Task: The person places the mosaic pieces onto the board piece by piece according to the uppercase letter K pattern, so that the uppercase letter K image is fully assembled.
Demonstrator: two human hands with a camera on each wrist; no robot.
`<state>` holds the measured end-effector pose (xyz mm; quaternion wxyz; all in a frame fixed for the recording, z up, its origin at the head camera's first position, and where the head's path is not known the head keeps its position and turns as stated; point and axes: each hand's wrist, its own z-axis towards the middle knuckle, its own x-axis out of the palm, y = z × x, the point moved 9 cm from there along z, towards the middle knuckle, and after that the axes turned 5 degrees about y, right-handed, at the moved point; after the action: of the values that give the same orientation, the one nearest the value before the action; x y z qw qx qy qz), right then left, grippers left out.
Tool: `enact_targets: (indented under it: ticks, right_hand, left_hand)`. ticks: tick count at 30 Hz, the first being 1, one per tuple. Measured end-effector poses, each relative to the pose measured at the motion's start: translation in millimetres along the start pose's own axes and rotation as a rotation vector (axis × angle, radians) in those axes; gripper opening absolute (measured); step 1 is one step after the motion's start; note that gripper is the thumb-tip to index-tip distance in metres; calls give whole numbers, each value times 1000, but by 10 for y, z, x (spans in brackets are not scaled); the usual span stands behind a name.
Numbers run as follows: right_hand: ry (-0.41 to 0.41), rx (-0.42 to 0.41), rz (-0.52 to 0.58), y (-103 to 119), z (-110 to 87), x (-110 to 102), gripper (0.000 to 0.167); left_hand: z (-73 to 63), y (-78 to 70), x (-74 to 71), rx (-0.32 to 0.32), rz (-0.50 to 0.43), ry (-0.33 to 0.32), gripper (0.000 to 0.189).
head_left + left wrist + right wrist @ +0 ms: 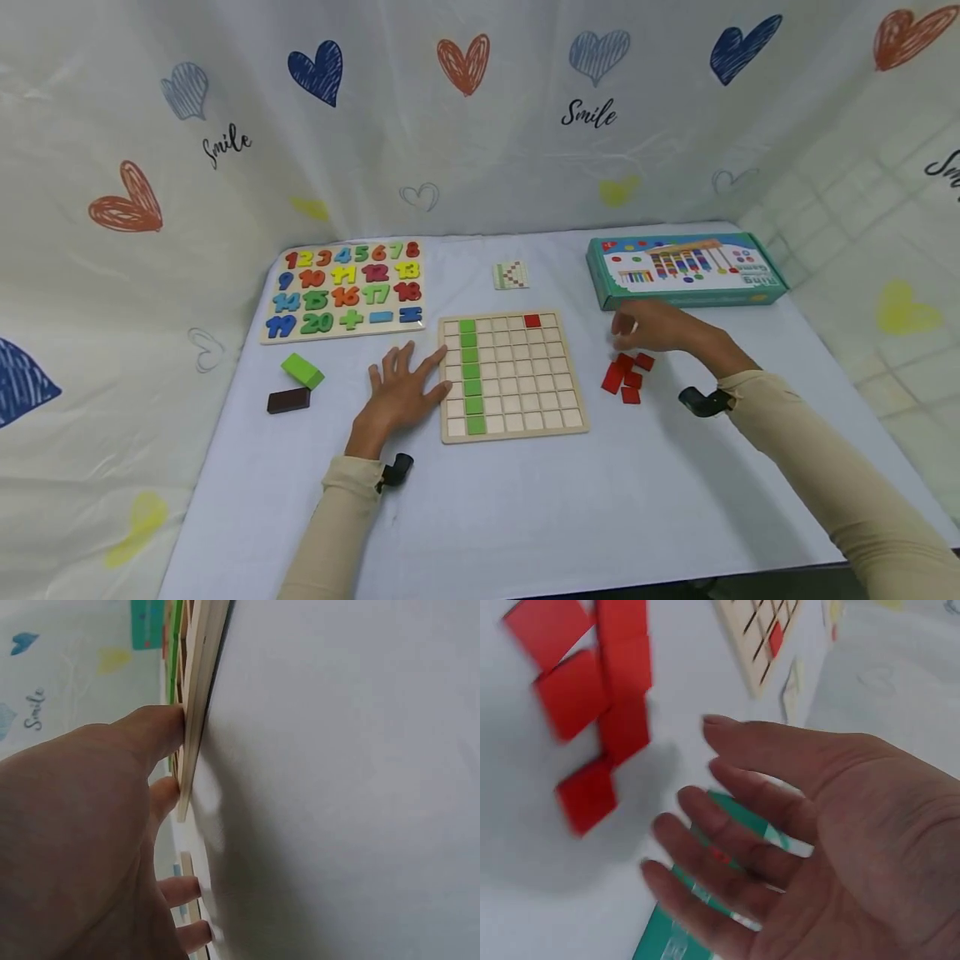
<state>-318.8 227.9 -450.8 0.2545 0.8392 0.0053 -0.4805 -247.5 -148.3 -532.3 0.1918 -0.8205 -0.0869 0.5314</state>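
Observation:
A wooden grid board (577, 350) lies on the table, with green square tiles (470, 370) down its second column and one red tile (532, 321) in the top row. The thumb and index finger of my left hand (401, 392) touch the board's left edge, and the other fingers are spread. Above a loose group of red tiles (612, 378) hovers my right hand (652, 327). In the right wrist view its fingers bend loosely, with nothing between them, and the red tiles (626, 664) lie apart from the fingertips.
A wooden number puzzle (347, 292) lies at the back left. Nearer are a green block (302, 369) and a dark brown block (288, 401). A small patterned card (511, 275) lies behind the board. At the back right stands a teal box (686, 271).

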Motion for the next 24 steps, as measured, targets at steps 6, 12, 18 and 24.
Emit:
enact_targets:
  ticks: [6, 12, 18, 24]
  right_hand:
    - [148, 124, -8, -451, -190, 114, 48]
    - [149, 134, 26, -609, -194, 193, 35]
    - [150, 132, 22, -590, -156, 192, 32]
    - [162, 141, 15, -567, -142, 194, 32]
  left_hand:
    - [-23, -17, -23, -4, -3, -11, 77]
    - [-30, -38, -13, -4, 2, 7, 78]
    - [-37, -35, -20, -17, 12, 8, 77]
    - [-34, -26, -18, -14, 1, 3, 77]
